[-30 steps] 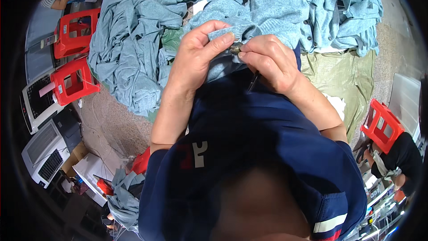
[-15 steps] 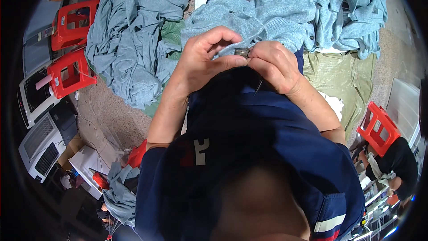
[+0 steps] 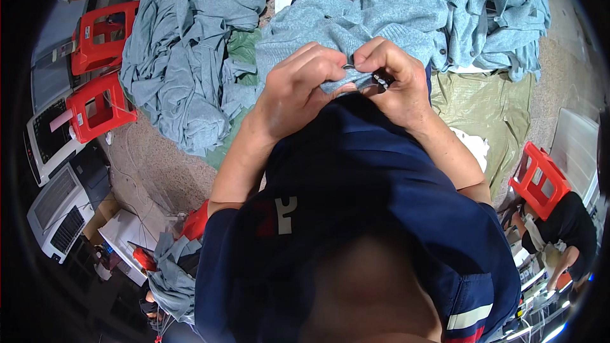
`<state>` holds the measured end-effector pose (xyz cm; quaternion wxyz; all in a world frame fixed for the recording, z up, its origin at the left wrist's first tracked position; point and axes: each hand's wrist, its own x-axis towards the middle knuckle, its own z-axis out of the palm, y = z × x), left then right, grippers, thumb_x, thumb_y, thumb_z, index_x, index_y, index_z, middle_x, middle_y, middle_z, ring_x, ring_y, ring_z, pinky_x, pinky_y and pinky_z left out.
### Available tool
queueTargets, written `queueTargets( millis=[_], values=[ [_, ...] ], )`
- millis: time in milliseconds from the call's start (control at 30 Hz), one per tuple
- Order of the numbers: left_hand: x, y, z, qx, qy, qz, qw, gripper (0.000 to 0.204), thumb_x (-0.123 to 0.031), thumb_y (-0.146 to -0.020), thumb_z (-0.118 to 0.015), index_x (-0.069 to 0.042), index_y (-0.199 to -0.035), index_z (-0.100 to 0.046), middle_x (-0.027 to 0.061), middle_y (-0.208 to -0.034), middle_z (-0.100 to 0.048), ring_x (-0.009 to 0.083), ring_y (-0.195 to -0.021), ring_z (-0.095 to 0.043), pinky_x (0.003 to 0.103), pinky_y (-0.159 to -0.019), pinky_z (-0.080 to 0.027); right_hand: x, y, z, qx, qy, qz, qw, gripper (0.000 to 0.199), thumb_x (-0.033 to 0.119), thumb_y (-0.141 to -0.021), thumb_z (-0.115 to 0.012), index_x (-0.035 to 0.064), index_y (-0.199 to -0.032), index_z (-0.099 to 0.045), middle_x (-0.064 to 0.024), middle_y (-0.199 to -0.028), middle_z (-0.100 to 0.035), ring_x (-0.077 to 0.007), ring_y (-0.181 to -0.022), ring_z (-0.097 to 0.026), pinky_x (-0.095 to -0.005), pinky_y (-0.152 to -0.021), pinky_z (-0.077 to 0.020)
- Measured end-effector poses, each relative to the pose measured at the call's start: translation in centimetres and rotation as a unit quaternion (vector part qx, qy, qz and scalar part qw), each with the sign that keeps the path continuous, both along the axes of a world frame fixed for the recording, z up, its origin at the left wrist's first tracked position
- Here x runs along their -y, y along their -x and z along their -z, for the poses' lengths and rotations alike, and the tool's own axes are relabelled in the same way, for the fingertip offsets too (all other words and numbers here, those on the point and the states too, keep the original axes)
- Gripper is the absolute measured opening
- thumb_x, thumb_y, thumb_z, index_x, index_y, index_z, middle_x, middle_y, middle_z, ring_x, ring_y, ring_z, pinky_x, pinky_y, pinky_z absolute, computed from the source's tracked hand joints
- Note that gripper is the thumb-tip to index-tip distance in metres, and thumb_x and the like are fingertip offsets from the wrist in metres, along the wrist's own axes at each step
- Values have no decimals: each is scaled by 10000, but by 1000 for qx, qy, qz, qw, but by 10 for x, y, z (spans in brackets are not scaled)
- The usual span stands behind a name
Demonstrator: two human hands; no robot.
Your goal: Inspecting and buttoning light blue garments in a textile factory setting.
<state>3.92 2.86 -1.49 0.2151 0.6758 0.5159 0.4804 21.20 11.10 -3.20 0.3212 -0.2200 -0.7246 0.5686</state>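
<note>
Both hands, left hand [image 3: 298, 92] and right hand [image 3: 391, 79], pinch the grey-blue knit garment [image 3: 381, 9] around what may be a small metal tool [image 3: 379, 78], mostly hidden.

We see a speckled grey floor [image 3: 159, 171] carrying everything here. On it lie heaps of grey-blue knitted garments [image 3: 184, 70], partly over a green sheet [image 3: 244, 47], and an olive woven sack [image 3: 489, 108] spreads flat to the right. Two red plastic stools [image 3: 98, 105] stand at the left beside grey machines [image 3: 54, 209], and another red stool [image 3: 540, 178] stands at the right.
</note>
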Motion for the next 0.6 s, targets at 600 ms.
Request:
queueTargets(
  millis=[600],
  values=[
    [1, 0, 26, -136, -100, -84, 982, 203, 23, -718, -698, -32, -831, -537, 99, -747, -585, 279, -606, -559, 365, -559, -460, -10, 4, 22, 261, -148, -130, 945, 371, 81, -745, -641, 51, -1111, -591, -190, -986, -634, -383, -911, -621, -438, -760, -513]
  ],
)
